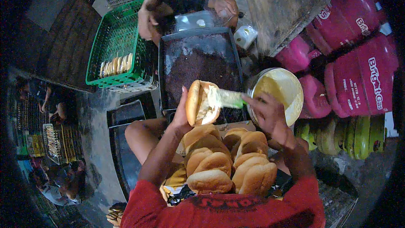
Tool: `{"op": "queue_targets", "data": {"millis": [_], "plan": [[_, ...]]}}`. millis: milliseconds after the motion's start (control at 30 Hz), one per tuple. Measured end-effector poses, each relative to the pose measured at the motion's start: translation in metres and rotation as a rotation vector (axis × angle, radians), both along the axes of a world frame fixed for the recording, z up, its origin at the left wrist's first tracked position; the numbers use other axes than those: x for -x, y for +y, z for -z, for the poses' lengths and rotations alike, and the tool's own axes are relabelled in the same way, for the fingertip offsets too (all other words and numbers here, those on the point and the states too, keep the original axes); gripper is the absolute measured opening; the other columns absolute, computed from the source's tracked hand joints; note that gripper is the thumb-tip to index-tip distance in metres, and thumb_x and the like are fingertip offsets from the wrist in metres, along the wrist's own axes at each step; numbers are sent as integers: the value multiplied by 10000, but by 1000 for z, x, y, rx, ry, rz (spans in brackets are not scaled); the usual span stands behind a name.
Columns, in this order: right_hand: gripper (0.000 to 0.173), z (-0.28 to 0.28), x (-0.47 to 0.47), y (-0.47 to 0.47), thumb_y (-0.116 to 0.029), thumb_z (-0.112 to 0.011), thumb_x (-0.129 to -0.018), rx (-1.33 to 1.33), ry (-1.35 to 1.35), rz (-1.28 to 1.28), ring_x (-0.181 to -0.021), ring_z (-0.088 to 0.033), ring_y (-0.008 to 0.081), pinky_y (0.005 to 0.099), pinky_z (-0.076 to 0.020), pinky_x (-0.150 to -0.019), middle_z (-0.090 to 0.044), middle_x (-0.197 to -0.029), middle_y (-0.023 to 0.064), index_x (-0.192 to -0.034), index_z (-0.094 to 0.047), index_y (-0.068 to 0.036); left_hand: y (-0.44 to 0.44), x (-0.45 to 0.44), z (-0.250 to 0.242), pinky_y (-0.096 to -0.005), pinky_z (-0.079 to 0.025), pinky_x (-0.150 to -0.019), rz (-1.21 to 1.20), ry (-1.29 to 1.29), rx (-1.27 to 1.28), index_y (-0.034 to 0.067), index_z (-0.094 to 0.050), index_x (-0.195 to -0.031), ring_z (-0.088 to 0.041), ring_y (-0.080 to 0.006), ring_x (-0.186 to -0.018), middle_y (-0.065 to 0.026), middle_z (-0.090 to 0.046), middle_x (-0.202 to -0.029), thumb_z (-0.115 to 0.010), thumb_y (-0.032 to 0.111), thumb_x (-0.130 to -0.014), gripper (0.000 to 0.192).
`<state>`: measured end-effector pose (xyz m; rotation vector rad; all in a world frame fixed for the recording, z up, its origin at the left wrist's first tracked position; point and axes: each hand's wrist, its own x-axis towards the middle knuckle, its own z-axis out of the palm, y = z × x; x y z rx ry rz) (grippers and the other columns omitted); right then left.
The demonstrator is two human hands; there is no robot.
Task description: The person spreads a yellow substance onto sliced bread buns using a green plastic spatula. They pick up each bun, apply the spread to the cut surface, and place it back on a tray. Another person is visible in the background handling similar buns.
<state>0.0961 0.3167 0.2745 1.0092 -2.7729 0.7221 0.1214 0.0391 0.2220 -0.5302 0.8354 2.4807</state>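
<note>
My left hand [182,115] holds a split bread bun [195,103] with its cut side turned to the right. Pale cream [210,106] coats part of the opened inside. In my right hand [269,114] is a spatula [231,98] with a green part near the grip; its blade touches the cream in the bun and is blurred. Just beyond that hand stands a round tub [299,95] of pale yellow cream. Several bread buns [208,180] are piled in two rows on my lap. A tray [163,69] of dark brown crumbs or sprinkles lies beyond the held bun.
Across the tray a co-worker's hands [226,6] hover near a clear box [193,20]. A green crate [109,31] at left holds a row of packed buns [117,65]. Pink gas cylinders [360,79] stand at right, with green ones [351,136] beside them. Dark trays [128,155] lie left of my leg.
</note>
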Motion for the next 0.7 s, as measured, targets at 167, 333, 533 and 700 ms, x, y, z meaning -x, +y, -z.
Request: {"op": "queue_targets", "data": {"millis": [167, 333, 533, 700], "plan": [[487, 7, 19, -15, -84, -595, -783, -65, 182, -31, -851, -615, 336, 454, -515, -705, -591, -933, 105, -1233, -686, -245, 5, -5, -4, -422, -482, -1059, 63, 90, 91, 86, -399, -1489, -603, -275, -1223, -145, -563, -1389, -244, 780, -918, 912], [541, 6, 22, 7, -25, -611, -753, -61, 127, 82, -802, -581, 337, 449, -470, -690, -579, -873, 105, -1258, -693, -203, -8, -16, 9, -416, -475, -1069, 105, 21, 73, 82, -394, -1492, -587, -264, -1248, -142, -558, -1393, -228, 748, -934, 885], [521, 7, 23, 0, -82, -618, -783, -96, 25, -1, -773, -600, 320, 453, -494, -682, -575, -869, 87, -1274, -662, -248, 0, -19, 24, -405, -533, -992, 134, 71, 190, 68, -446, -1441, -645, -256, -1153, -137, -611, -1308, -274, 709, -968, 815], [570, 13, -13, -4, -209, -713, -745, -260, 12, -141, -821, -611, 292, 443, -494, -666, -570, -891, 79, -1301, -634, -305, 3, -12, 32, -392, -564, -909, 18, -35, 146, 76, -501, -1376, -673, -218, -1032, -102, -651, -1191, -341, 668, -988, 726]]}}
